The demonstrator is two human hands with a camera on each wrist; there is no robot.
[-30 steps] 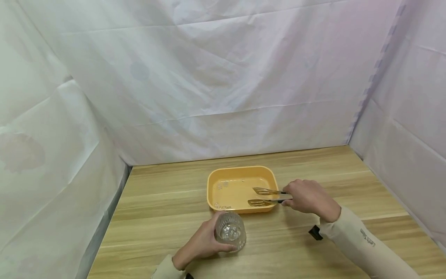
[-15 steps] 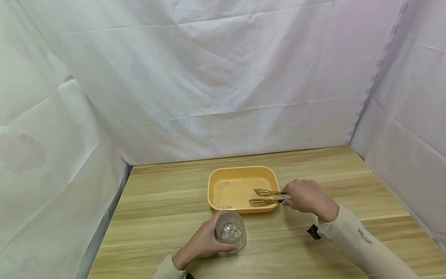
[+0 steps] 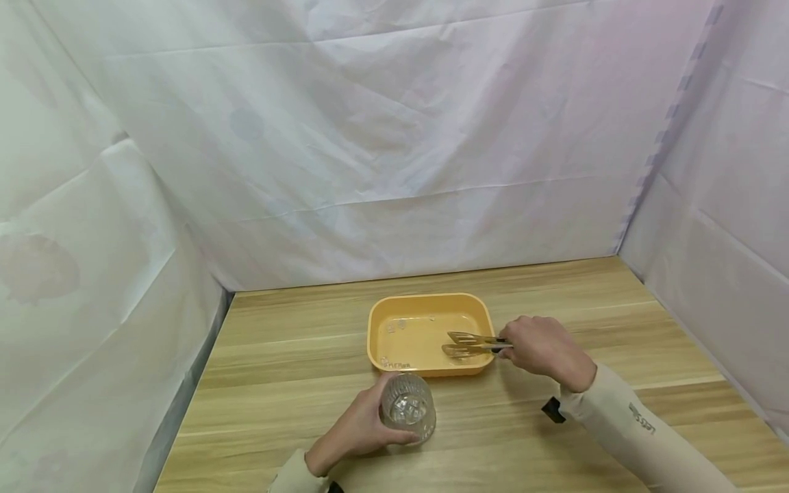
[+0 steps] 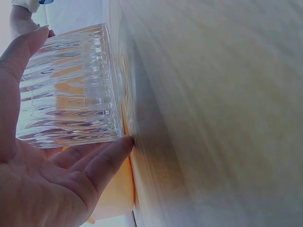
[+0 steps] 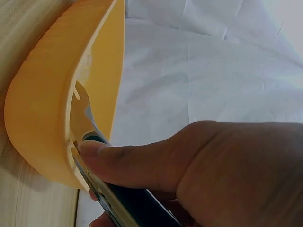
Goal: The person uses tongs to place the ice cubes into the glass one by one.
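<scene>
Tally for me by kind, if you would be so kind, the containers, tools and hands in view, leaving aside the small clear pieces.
Clear ribbed glass: 1
Slotted tongs: 1 pair
Yellow-orange tray: 1
Hands: 2 (left hand, right hand)
Total: 5

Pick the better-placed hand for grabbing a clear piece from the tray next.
Right, probably: the right hand holds tongs reaching into the tray, while the left hand grips the glass.
</scene>
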